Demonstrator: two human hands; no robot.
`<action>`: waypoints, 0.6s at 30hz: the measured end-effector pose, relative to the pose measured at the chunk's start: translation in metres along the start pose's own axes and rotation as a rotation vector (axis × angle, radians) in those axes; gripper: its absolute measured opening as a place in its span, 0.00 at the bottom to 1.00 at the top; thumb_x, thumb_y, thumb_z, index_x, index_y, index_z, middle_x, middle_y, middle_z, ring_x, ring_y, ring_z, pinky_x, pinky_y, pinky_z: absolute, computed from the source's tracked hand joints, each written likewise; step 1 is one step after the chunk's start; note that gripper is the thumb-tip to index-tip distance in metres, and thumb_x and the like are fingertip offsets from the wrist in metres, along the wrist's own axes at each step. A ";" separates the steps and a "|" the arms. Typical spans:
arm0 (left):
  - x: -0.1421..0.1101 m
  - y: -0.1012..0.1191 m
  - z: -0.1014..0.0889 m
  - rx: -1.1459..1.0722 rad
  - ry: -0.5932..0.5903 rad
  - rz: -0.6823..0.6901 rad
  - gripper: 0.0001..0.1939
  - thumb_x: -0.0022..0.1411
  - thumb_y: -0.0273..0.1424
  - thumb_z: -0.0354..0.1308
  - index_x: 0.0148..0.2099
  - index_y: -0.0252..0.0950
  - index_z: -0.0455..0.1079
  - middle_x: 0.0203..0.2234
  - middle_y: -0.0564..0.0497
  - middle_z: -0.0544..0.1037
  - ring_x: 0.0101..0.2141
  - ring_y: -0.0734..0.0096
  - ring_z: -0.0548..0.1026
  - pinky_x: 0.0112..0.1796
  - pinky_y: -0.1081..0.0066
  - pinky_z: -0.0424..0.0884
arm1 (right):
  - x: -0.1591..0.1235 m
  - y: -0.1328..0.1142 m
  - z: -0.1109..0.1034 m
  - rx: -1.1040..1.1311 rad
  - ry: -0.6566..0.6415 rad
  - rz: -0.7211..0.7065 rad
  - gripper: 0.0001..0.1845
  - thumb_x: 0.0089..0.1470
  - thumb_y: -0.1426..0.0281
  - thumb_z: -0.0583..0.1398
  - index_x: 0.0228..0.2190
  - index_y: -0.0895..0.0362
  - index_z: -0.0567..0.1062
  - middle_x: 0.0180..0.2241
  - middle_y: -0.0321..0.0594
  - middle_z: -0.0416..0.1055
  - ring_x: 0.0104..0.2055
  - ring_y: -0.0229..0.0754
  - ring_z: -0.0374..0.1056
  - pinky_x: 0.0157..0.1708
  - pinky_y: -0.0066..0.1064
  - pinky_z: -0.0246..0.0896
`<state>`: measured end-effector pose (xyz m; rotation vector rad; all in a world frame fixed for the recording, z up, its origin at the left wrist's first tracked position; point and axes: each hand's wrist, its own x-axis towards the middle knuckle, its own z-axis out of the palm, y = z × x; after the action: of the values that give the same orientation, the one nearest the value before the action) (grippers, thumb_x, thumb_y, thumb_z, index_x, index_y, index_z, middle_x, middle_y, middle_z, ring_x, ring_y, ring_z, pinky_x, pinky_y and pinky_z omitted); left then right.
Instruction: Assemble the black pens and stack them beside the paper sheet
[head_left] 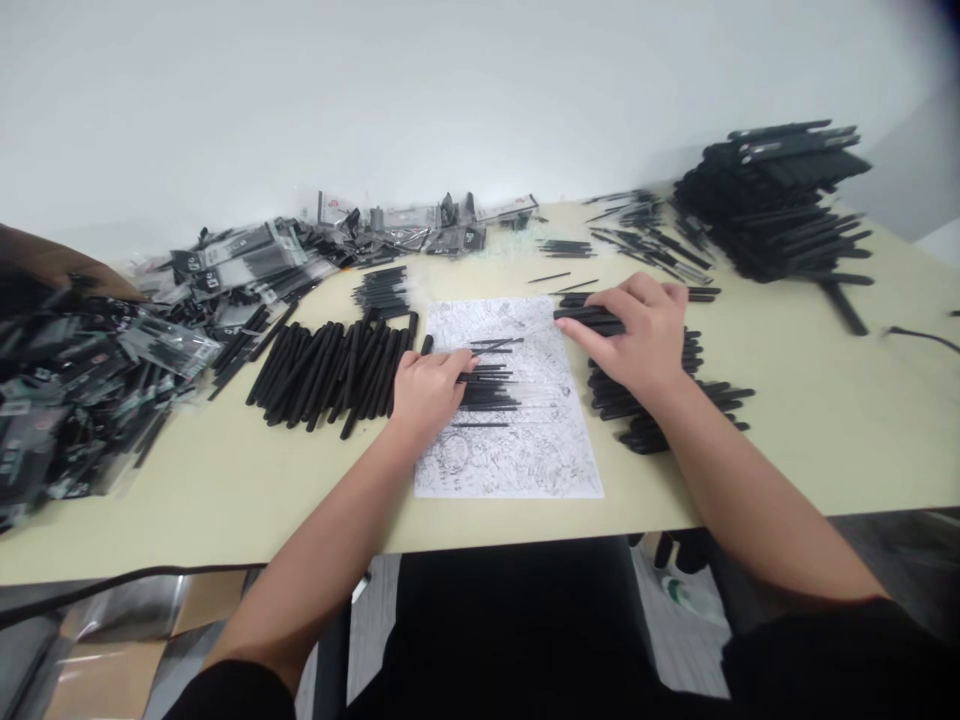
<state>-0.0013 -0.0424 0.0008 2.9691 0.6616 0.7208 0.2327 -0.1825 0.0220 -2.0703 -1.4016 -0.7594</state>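
Observation:
My left hand (429, 390) rests on a white sheet covered in black line drawings (517, 455), its fingers pressed on a row of thin black sticks (491, 385) laid across the paper. My right hand (637, 335) reaches over a pile of black pens (675, 400) at the sheet's right edge and grips a few black pens (589, 318) at its fingertips. A second heap of black pens (330, 370) lies just left of my left hand.
Clear packets with black items (150, 310) are heaped at the left and along the back. A tall stack of black pens (780, 200) sits at the far right. The pale table's front edge (225, 555) runs near my body. A black cable (922, 338) lies at the right.

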 end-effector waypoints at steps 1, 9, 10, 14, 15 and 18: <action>0.000 0.000 0.000 -0.003 0.001 0.002 0.07 0.65 0.26 0.50 0.39 0.40 0.69 0.29 0.56 0.81 0.30 0.70 0.77 0.36 0.66 0.57 | 0.000 0.001 0.000 -0.004 -0.004 0.004 0.28 0.54 0.43 0.53 0.31 0.54 0.75 0.28 0.39 0.65 0.32 0.43 0.61 0.41 0.41 0.48; 0.000 0.001 -0.003 -0.018 -0.028 -0.024 0.09 0.63 0.23 0.51 0.41 0.41 0.70 0.31 0.55 0.82 0.31 0.70 0.77 0.37 0.66 0.58 | 0.001 0.001 -0.001 0.041 -0.030 0.014 0.29 0.52 0.41 0.53 0.31 0.53 0.75 0.28 0.39 0.66 0.31 0.43 0.61 0.41 0.41 0.49; 0.000 0.001 -0.003 -0.016 -0.033 -0.029 0.09 0.63 0.23 0.51 0.41 0.41 0.70 0.31 0.55 0.82 0.32 0.69 0.78 0.38 0.65 0.58 | 0.001 0.001 -0.001 0.042 -0.033 0.014 0.29 0.52 0.41 0.53 0.31 0.53 0.75 0.28 0.39 0.65 0.31 0.43 0.61 0.42 0.41 0.49; 0.001 0.002 -0.005 -0.006 -0.045 -0.038 0.09 0.65 0.25 0.50 0.41 0.41 0.70 0.30 0.54 0.81 0.31 0.69 0.77 0.38 0.65 0.58 | -0.001 0.002 0.002 0.031 -0.046 0.020 0.29 0.52 0.41 0.53 0.31 0.53 0.76 0.29 0.39 0.65 0.31 0.42 0.61 0.42 0.41 0.49; 0.001 0.003 -0.005 -0.003 -0.048 -0.038 0.09 0.65 0.25 0.50 0.41 0.41 0.70 0.30 0.54 0.81 0.31 0.69 0.77 0.39 0.64 0.57 | -0.001 0.001 0.003 0.028 -0.052 0.020 0.30 0.52 0.40 0.53 0.31 0.53 0.76 0.29 0.39 0.65 0.31 0.42 0.61 0.41 0.41 0.49; 0.001 0.003 -0.006 -0.004 -0.066 -0.038 0.09 0.64 0.24 0.51 0.42 0.41 0.70 0.31 0.54 0.81 0.32 0.68 0.78 0.39 0.63 0.56 | -0.003 0.000 0.005 0.026 -0.065 0.011 0.30 0.52 0.40 0.52 0.31 0.53 0.76 0.29 0.39 0.66 0.31 0.42 0.61 0.41 0.41 0.48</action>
<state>-0.0017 -0.0454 0.0071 2.9536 0.7095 0.6174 0.2327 -0.1808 0.0168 -2.0975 -1.4264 -0.6717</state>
